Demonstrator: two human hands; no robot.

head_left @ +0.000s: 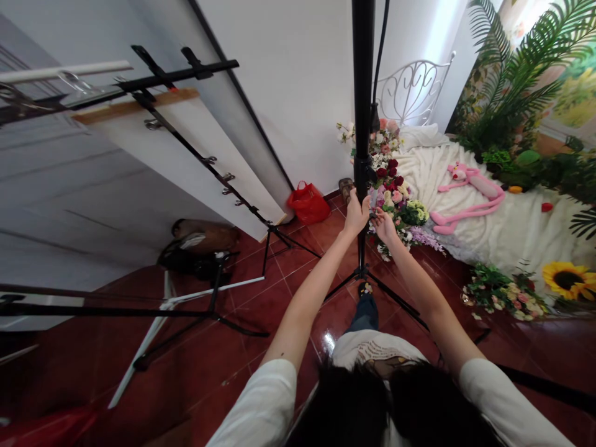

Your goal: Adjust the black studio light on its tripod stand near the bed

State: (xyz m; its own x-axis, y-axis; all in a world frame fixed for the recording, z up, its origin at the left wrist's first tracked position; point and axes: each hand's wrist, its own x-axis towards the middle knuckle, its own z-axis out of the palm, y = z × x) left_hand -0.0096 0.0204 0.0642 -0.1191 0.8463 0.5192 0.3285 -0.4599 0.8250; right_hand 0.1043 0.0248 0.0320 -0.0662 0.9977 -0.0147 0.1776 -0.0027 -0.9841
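Note:
A black light stand (363,87) rises upright in front of me, with its tripod legs (361,273) spread on the floor. My left hand (356,216) is closed around its pole below a dark collar. Just to the right of the pole, my right hand (384,226) has its fingers bent together in a pinch at a small dark knob (372,215) on the stand, which the fingertips partly hide. A black cable (382,43) hangs beside the upper pole. Artificial flowers (395,180) fill the space behind my right hand.
On the right, a pink plush toy (484,186) lies on white furry fabric (516,242), near sunflowers (565,276) and palm leaves (526,81). A red bag (308,202) rests by the wall. Leftward stand backdrop boards (186,161), clamps and more stand legs (239,326) on red tiles.

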